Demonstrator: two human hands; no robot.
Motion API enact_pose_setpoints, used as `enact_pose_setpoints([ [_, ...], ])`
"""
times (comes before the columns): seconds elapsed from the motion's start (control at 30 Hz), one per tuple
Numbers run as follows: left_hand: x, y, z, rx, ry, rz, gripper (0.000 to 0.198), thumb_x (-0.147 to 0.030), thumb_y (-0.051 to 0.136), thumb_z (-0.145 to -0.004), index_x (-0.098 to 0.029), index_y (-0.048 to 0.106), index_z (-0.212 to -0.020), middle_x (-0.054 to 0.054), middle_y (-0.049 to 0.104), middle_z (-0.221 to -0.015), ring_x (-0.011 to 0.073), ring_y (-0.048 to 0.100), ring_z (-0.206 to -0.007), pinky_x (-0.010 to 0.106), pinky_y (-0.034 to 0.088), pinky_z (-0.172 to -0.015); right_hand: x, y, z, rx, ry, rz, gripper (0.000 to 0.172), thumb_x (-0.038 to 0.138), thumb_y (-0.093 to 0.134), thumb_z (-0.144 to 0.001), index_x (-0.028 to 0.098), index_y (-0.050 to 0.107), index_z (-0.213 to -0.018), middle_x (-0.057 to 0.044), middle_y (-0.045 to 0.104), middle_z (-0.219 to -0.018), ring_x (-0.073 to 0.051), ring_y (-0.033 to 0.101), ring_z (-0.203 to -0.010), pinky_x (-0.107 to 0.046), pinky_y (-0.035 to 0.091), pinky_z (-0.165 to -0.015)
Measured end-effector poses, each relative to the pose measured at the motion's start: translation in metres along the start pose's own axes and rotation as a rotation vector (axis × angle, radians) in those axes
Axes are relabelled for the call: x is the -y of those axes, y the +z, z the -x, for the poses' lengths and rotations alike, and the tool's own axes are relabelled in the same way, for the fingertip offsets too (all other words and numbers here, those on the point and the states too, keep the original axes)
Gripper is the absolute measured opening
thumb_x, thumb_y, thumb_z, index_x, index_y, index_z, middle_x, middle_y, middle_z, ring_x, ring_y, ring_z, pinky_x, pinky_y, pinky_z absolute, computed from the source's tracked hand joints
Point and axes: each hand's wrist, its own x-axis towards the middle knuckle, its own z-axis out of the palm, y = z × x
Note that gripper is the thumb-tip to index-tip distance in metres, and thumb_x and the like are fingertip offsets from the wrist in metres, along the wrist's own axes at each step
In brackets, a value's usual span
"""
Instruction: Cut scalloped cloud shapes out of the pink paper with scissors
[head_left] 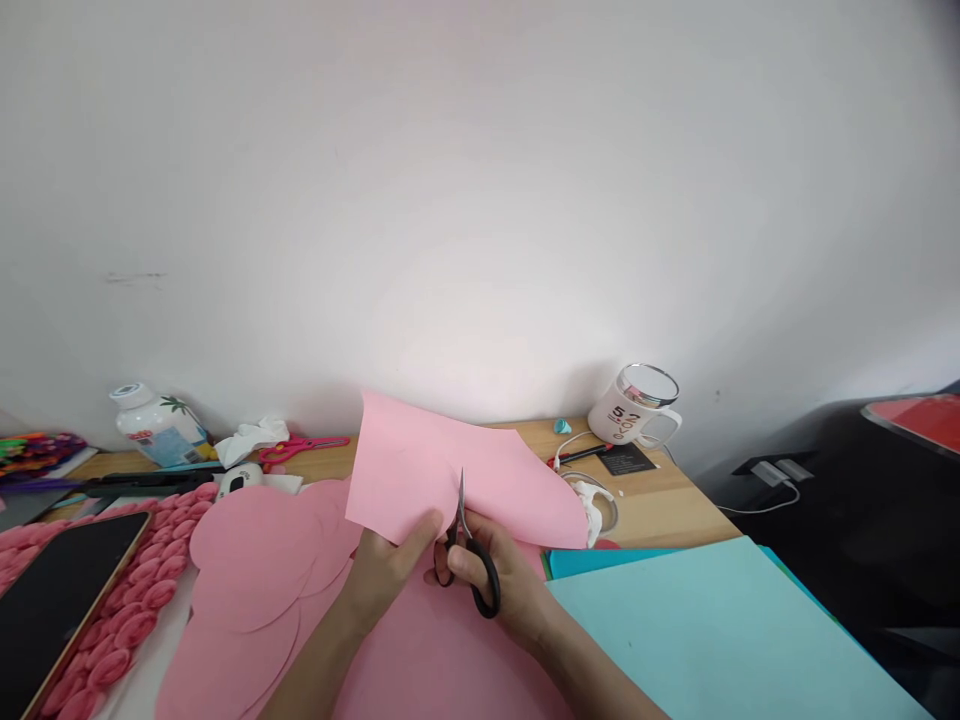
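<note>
A sheet of pink paper point(420, 455) is raised over the middle of the desk, its right side curving down. My left hand point(390, 555) pinches its lower edge, thumb on top and fingers underneath. In my right hand point(506, 575) is a pair of scissors point(486, 580) with black handles, the blades pointing away from me and lying at a cut in the paper. Part of the blades is hidden by the sheet. To the left of my hands lie several pink paper circles point(251, 560), overlapping. More pink paper point(442, 650) lies flat beneath my forearms.
Light blue sheets point(720, 620) cover the right front. A white mug point(634, 405) and a black card point(627, 459) stand near the wall. At left are a phone point(67, 610) on a pink braided mat point(150, 590), a bottle point(161, 425) and pink scissors point(304, 446).
</note>
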Motion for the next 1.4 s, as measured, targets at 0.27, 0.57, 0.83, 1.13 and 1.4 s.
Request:
enact_pose_setpoints([
  [0.27,-0.005,0.005,0.003,-0.007,0.014,0.029,0.019,-0.031,0.063,-0.069,-0.023,0.058,-0.051,-0.001,0.055,-0.042,0.0178,0.053,-0.045,0.029,0.045,-0.049,-0.003,0.003,0.001,-0.060,-0.012,0.039,0.039,0.054,0.065,-0.070,0.018,0.052,-0.078,0.001,0.048,-0.066,-0.015,0.049,-0.064,-0.029,0.044,-0.065],
  [0.57,-0.002,0.004,0.003,-0.006,-0.014,0.055,0.012,-0.032,0.065,-0.069,-0.022,0.065,-0.061,0.001,0.059,-0.047,0.0194,0.055,-0.049,0.030,0.046,-0.051,-0.003,0.002,0.003,-0.080,-0.014,0.018,0.034,0.049,0.064,-0.073,0.022,0.053,-0.091,0.001,0.049,-0.072,-0.015,0.051,-0.068,-0.027,0.044,-0.067],
  [0.83,-0.002,0.005,0.003,-0.013,-0.001,0.029,0.014,-0.033,0.064,-0.069,-0.023,0.064,-0.059,0.001,0.061,-0.051,0.0205,0.057,-0.053,0.031,0.048,-0.053,-0.004,0.003,0.002,-0.100,-0.004,0.071,0.035,0.050,0.064,-0.072,0.021,0.051,-0.082,0.001,0.049,-0.067,-0.015,0.049,-0.064,-0.026,0.043,-0.063],
  [1.13,-0.006,0.004,0.003,0.101,-0.024,0.049,0.025,-0.033,0.060,-0.073,-0.022,0.061,-0.051,0.001,0.057,-0.044,0.0191,0.054,-0.044,0.031,0.047,-0.048,-0.005,0.002,0.003,-0.062,-0.025,0.011,0.026,0.042,0.065,-0.075,0.021,0.053,-0.084,0.004,0.048,-0.065,-0.013,0.050,-0.057,-0.026,0.040,-0.062],
  [1.4,-0.011,0.006,0.003,0.090,-0.014,0.094,0.024,-0.031,0.059,-0.073,-0.023,0.057,-0.050,0.000,0.054,-0.041,0.0181,0.052,-0.042,0.031,0.045,-0.044,0.000,0.004,0.002,-0.074,-0.028,0.074,0.029,0.046,0.064,-0.073,0.020,0.051,-0.077,0.003,0.048,-0.062,-0.014,0.050,-0.059,-0.026,0.041,-0.059],
])
